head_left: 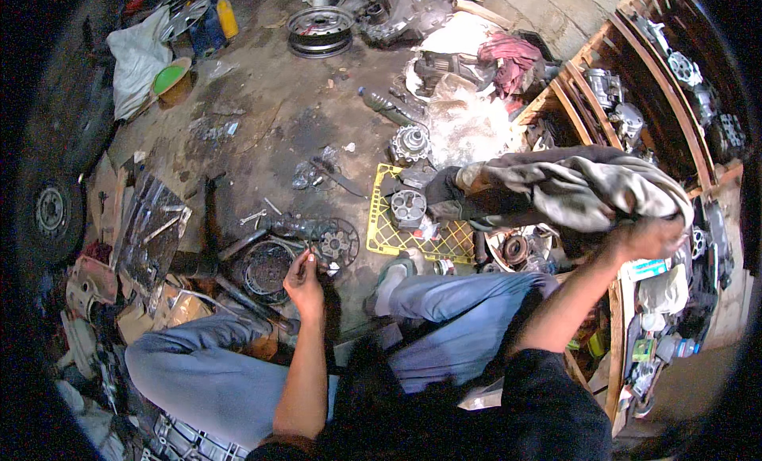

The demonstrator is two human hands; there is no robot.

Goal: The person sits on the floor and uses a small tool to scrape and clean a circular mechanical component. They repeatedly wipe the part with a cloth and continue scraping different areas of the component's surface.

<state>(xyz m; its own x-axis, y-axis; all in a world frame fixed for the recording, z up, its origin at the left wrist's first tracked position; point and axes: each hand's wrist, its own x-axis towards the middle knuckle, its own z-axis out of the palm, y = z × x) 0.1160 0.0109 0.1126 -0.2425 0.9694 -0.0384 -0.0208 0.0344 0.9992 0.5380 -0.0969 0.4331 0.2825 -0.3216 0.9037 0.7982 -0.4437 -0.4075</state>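
Observation:
My left hand (304, 285) is raised in front of my left knee with thumb and fingers pinched together; whatever is between the fingertips is too small to make out. Close beyond it lie a round perforated metal disc (337, 243) and a dark ring-shaped part (270, 270) on the floor. At the right, my right hand (652, 240) is closed on the end of a crumpled grey cloth (591, 183). The cloth stretches left from that hand over dark fabric beside the shelf.
A yellow plastic crate (381, 239) bears a round metal part (409, 209). Nearby stands a toothed metal part (411, 145). Wooden shelves (583, 115) with mechanical parts line the right side. A wheel rim (320, 32) lies far off, and a spanner (252, 216) rests on the floor.

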